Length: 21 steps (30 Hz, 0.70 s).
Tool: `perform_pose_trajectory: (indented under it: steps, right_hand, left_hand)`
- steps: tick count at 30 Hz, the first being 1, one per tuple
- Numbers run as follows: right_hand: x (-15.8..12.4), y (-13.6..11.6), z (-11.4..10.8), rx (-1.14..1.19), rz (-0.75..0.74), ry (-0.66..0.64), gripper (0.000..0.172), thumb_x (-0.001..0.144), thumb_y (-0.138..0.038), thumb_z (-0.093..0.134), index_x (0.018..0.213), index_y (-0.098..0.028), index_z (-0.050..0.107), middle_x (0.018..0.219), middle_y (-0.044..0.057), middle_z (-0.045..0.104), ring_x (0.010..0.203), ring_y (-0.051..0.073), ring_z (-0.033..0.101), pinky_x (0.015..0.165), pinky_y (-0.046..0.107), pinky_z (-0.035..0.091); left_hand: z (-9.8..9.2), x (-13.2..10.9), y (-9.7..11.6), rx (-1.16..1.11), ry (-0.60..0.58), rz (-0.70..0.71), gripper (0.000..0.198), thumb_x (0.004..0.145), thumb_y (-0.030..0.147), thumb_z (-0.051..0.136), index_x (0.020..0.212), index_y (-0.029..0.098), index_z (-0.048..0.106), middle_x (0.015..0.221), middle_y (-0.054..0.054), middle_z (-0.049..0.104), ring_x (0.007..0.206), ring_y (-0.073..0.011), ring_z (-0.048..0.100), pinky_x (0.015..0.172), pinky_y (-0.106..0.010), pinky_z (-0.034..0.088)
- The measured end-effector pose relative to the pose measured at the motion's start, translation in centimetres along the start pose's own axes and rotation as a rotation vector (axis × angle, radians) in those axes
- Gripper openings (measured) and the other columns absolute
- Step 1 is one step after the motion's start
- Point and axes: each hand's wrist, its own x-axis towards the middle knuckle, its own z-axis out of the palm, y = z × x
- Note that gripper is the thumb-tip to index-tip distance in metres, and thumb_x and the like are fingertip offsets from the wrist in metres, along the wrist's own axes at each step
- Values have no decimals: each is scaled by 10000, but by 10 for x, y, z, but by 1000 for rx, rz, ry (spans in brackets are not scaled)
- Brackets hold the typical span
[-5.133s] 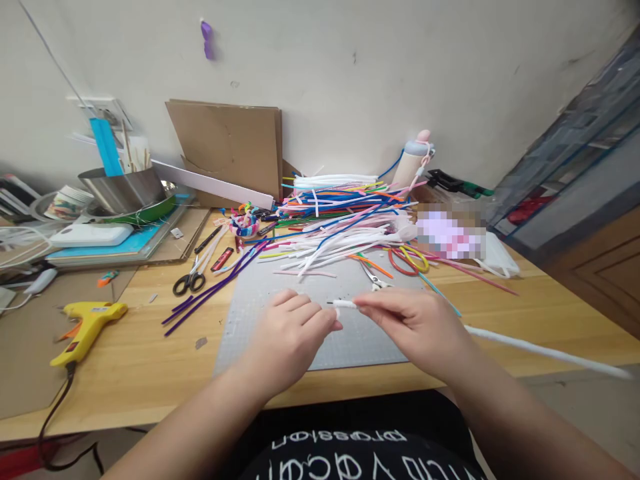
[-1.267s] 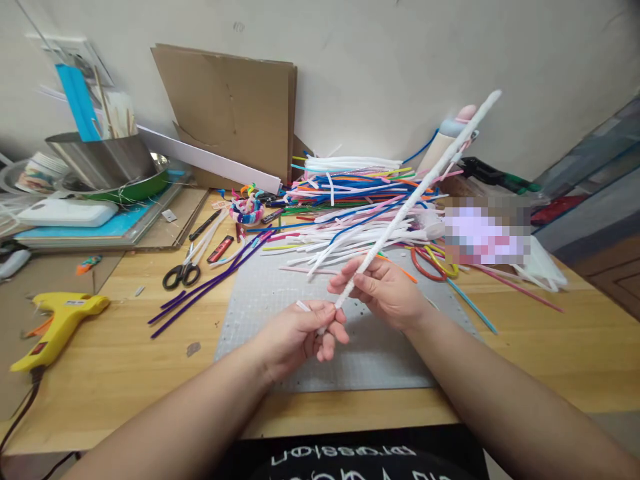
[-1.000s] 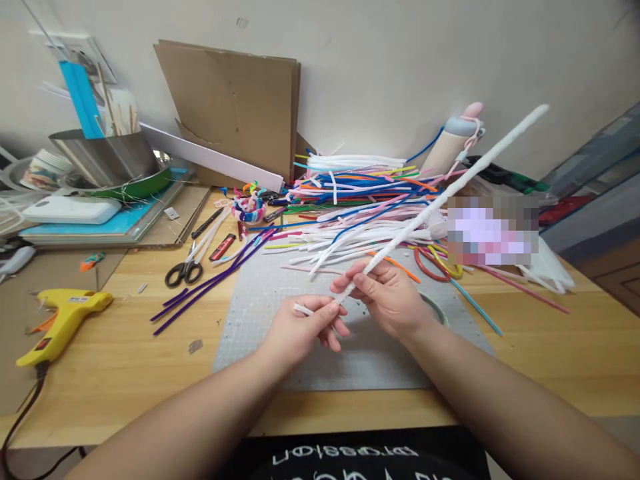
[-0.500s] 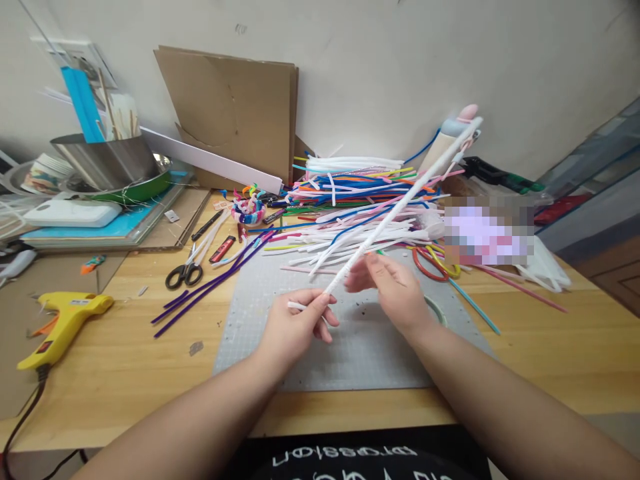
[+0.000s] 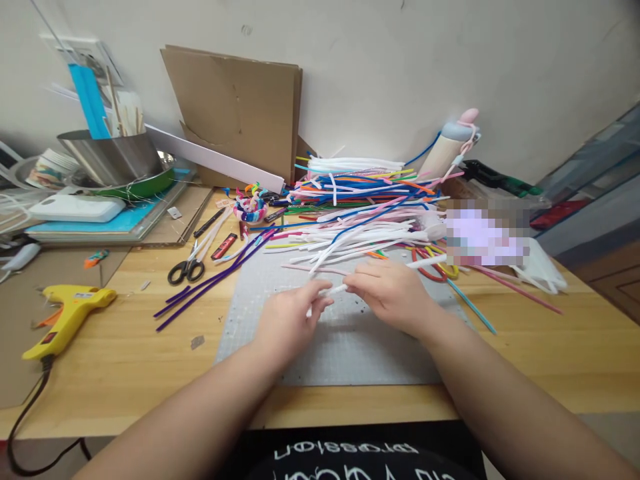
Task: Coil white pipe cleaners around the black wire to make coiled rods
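Observation:
Both hands grip one white pipe cleaner bundle (image 5: 339, 290) above the grey cutting mat (image 5: 325, 347). My left hand (image 5: 293, 317) pinches its near end between thumb and fingers. Just to the right, my right hand (image 5: 395, 293) is closed round the same bundle, and the far part comes out beyond that hand toward the right. A short stretch of white shows between the two hands. Behind them lies a large heap of coloured pipe cleaners (image 5: 360, 190), with many white ones (image 5: 350, 240) nearest the mat.
On the left lie a yellow glue gun (image 5: 70, 313), black-handled scissors (image 5: 186, 270) and purple pipe cleaners (image 5: 215, 287). A metal bowl (image 5: 110, 157) with sticks stands behind them. Cardboard sheets (image 5: 235, 120) lean on the wall. A pale bottle (image 5: 443, 150) stands at the back right.
The white bundle has swung down from a steep upward slant to nearly level. My right hand, apart from it before, has closed on it beside my left hand.

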Motion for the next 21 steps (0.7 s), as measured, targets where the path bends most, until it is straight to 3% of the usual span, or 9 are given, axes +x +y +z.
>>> perform_pose_trajectory:
  steps: [4,7,9,12,14,15,18,21]
  right_hand:
    - [-2,-5,-1,82,36,-50,207,902,-217,439,807,-180,619,720,19,624,717,147,531,635,264,301]
    - [-2,-9,-1,63,27,-41,212,896,-211,437,796,-181,622,698,17,620,695,142,536,612,265,287]
    - [-3,-10,-1,2,5,-21,214,877,-176,436,776,-187,625,673,16,611,673,142,523,595,272,268]
    - [-4,-12,-1,-95,-43,-1,230,861,-143,429,752,-198,623,650,13,599,640,142,491,579,284,240]
    - [-6,-14,-2,-117,-65,4,226,861,-146,430,750,-204,618,650,8,597,632,142,480,578,287,233]
    - [-7,-15,-3,-117,-66,2,216,858,-148,435,755,-206,616,656,4,599,633,141,481,579,287,232]
    - [-8,-17,-4,-95,-33,-10,187,841,-143,449,761,-202,608,666,-3,605,635,136,496,574,288,228]
    - [-8,-17,-3,-37,-4,-14,193,851,-162,442,765,-191,611,663,-4,608,636,129,513,567,285,231]
  left_hand:
    - [1,-1,-3,81,72,100,221,883,330,479,935,244,675,867,-60,721,784,-205,644,702,-298,428]
    - [0,0,-3,61,82,72,218,869,333,496,868,228,687,829,-69,715,768,-216,624,703,-314,406]
    - [-3,2,-2,-38,-3,-24,226,856,340,507,785,220,685,736,-53,705,673,-200,603,642,-302,390]
    - [-9,7,-3,-376,-262,-191,266,857,330,476,711,196,653,599,-23,670,548,-157,562,548,-256,374]
    - [-12,10,-3,-569,-416,-228,263,856,326,465,729,181,645,546,-12,650,505,-140,544,514,-234,369]
    - [-14,10,-3,-593,-437,-223,258,852,322,469,729,177,645,539,-11,646,495,-134,538,507,-229,367]
    - [-13,9,-4,-355,-273,-94,258,841,309,504,669,181,649,574,-18,654,514,-132,536,523,-237,367]
    - [-8,5,-6,1,-27,179,260,861,295,492,700,186,665,616,-35,667,563,-157,561,574,-276,375]
